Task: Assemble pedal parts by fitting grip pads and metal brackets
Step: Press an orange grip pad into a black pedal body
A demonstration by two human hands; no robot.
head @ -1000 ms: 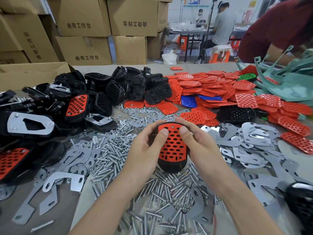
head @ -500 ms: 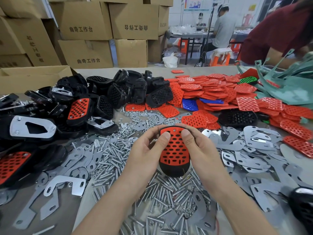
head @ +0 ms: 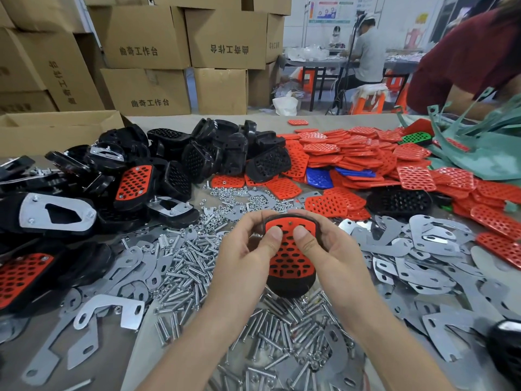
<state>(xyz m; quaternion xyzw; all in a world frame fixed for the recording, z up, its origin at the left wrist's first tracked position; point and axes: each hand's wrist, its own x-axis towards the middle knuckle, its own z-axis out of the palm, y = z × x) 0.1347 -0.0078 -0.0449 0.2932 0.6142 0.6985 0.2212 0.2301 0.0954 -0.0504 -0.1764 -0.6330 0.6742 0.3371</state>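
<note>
– Pedal (head: 287,287), black, red grip pad (head: 290,259) seated on its face: where?
– Near the middle of the counter (head: 180,119), over the heap of screws (head: 191,266)
– Held how?
– Gripped from both sides: left hand (head: 242,261) curled round the left edge, right hand (head: 335,258) round the right, thumbs (head: 272,235) side by side on the pad's upper half
– Around it?
– Metal brackets (head: 423,249) spread flat to the right, loose red pads (head: 352,159) piled beyond them, black pedal bodies (head: 214,153) heaped to the far left, some already padded, nuts (head: 234,193) scattered just past the hands
– Further back?
– Stacked cardboard boxes (head: 146,91) behind the counter
</note>
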